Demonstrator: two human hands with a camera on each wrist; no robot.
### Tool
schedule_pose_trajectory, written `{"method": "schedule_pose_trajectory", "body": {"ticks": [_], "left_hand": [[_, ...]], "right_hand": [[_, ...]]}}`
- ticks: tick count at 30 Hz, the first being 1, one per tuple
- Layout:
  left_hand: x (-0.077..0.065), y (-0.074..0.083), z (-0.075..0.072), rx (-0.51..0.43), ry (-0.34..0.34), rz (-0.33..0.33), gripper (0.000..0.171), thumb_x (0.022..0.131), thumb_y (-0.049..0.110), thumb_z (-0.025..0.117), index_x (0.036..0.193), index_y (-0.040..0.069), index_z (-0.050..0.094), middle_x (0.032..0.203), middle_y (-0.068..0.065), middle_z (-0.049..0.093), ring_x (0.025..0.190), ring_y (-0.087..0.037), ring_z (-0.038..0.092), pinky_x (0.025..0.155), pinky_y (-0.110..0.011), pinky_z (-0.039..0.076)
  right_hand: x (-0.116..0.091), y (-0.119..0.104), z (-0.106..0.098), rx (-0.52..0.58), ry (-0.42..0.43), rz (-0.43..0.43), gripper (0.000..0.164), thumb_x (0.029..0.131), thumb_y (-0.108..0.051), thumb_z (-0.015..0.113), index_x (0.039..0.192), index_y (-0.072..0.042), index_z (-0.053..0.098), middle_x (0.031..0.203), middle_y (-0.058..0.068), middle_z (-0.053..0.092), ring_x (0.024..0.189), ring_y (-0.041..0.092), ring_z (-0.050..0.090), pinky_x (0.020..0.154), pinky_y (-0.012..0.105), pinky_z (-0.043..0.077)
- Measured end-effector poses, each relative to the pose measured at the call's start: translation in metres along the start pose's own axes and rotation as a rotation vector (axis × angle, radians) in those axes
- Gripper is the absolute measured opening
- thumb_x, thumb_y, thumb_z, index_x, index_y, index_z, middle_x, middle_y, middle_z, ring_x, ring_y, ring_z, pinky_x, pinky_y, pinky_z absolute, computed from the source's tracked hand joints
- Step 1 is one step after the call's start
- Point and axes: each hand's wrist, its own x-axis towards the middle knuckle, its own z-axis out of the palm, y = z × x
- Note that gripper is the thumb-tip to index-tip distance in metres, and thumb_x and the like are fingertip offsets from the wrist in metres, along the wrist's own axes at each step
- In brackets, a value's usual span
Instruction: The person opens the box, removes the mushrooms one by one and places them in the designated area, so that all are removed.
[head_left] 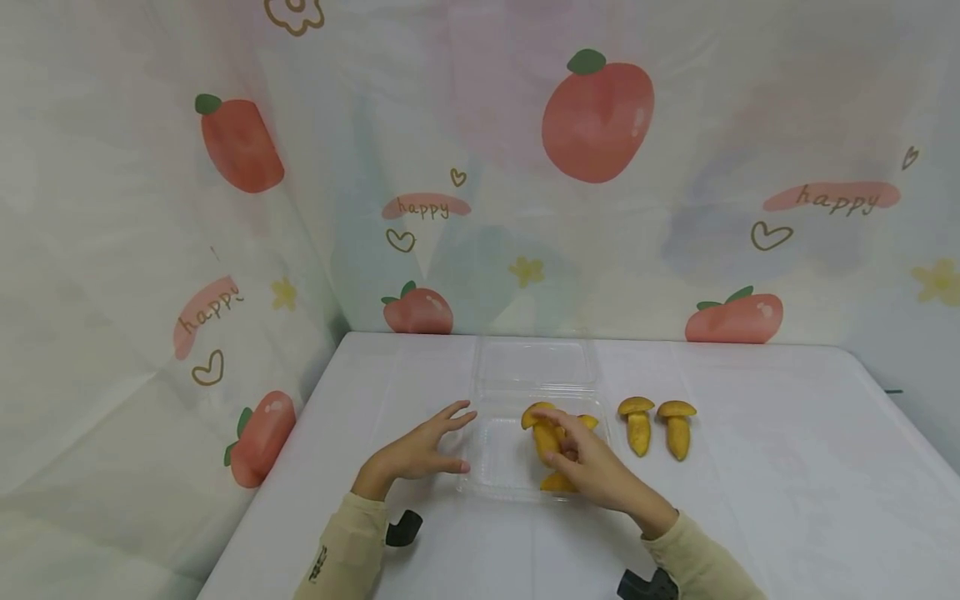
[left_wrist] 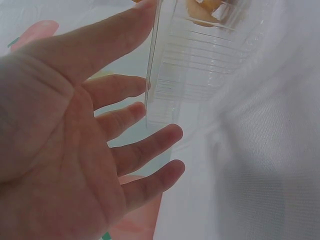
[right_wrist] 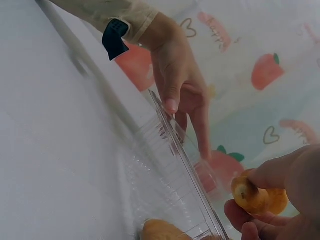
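Observation:
A clear plastic clamshell box (head_left: 498, 454) lies with its lid folded back. My left hand (head_left: 420, 450) is at the box's left side, fingers spread and fairly straight; thumb and fingertips are at the rim, and in the left wrist view the palm (left_wrist: 55, 145) is bare. Over the box, my right hand (head_left: 596, 467) pinches a yellow mushroom (head_left: 546, 443) between thumb and fingers, its cap pointing away from me. The right wrist view shows the stem end of this mushroom (right_wrist: 247, 195). Beneath, another yellow mushroom (head_left: 557, 483) lies in the box, partly hidden by the right hand.
Two more yellow mushrooms, one nearer (head_left: 637, 427) and one farther right (head_left: 677, 430), lie side by side right of the box. The box's lid (head_left: 536, 362) extends toward the printed backdrop (head_left: 480, 275). A white cloth covers the table (head_left: 772, 467). Dark straps hang at both wrists.

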Motion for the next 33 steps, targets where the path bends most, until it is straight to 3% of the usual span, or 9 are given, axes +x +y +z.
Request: {"method": "schedule_pose_trajectory", "body": {"ticks": [6,19,33], "left_hand": [[-0.001,0.0,0.0,-0.008,-0.001,0.01,0.083,0.091,0.023,0.077,0.158,0.007,0.033,0.171,-0.013,0.015,0.157,-0.038,0.018,0.122,-0.062,0.025],[-0.001,0.001,-0.001,0.006,-0.004,0.02,0.083,0.09,0.02,0.078,0.158,0.005,0.032,0.17,-0.014,0.015,0.157,-0.038,0.019,0.122,-0.062,0.025],[-0.002,0.003,-0.001,0.015,0.001,0.021,0.083,0.09,0.021,0.077,0.158,0.003,0.032,0.17,-0.016,0.016,0.156,-0.04,0.02,0.121,-0.063,0.025]], "right_hand": [[-0.006,-0.001,-0.006,-0.002,0.013,0.02,0.053,0.098,0.001,0.058,0.148,-0.012,0.043,0.144,0.033,0.041,0.077,0.014,0.059,0.058,0.02,0.048],[-0.018,-0.008,-0.021,-0.041,0.052,0.055,0.053,0.101,-0.012,0.061,0.15,-0.013,0.041,0.142,0.031,0.043,0.102,0.026,0.061,0.077,0.025,0.052],[-0.026,-0.003,-0.038,-0.038,0.097,0.027,0.054,0.101,-0.012,0.061,0.151,-0.014,0.039,0.141,0.029,0.042,0.092,0.022,0.065,0.07,0.023,0.05]]}}
